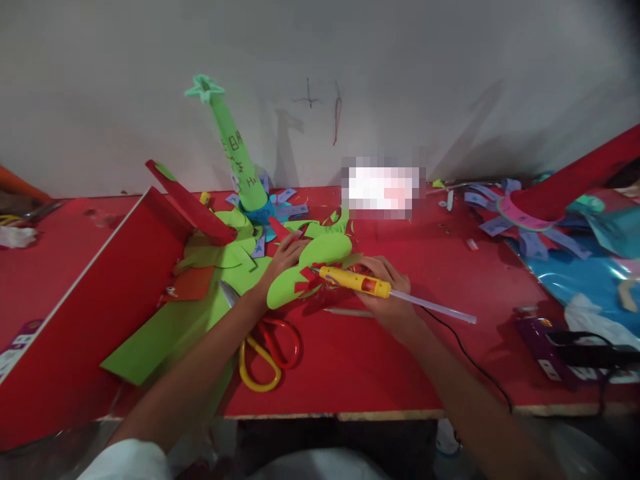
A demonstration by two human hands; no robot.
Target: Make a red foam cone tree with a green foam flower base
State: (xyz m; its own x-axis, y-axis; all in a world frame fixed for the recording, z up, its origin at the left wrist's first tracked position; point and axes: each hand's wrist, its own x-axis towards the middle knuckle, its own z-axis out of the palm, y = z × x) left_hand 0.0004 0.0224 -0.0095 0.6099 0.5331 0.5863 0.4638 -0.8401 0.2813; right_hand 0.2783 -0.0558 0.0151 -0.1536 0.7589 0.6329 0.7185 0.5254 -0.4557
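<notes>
My right hand (387, 283) is closed around a yellow glue gun (345, 280), with a long clear glue stick (435, 307) poking out of its back end. The gun's tip points left, at red strips (304, 280) on a light-green cutout with rounded lobes (327, 250). My left hand (286, 257) grips that green cutout from its left side; part of the fingers is hidden behind it. Below my left wrist lie scissors (270, 353) with one red and one yellow handle, their blades partly under my forearm. A pencil-like stick (347, 312) rests under the glue gun.
Green sheets (155, 340) and scraps cover the left, beside a standing red board (115, 287). Behind stands a green paper tube (240, 160) with a star. A red tube (575, 173) leans at right, near a purple box (545, 347). The gun's cord (465, 347) trails right.
</notes>
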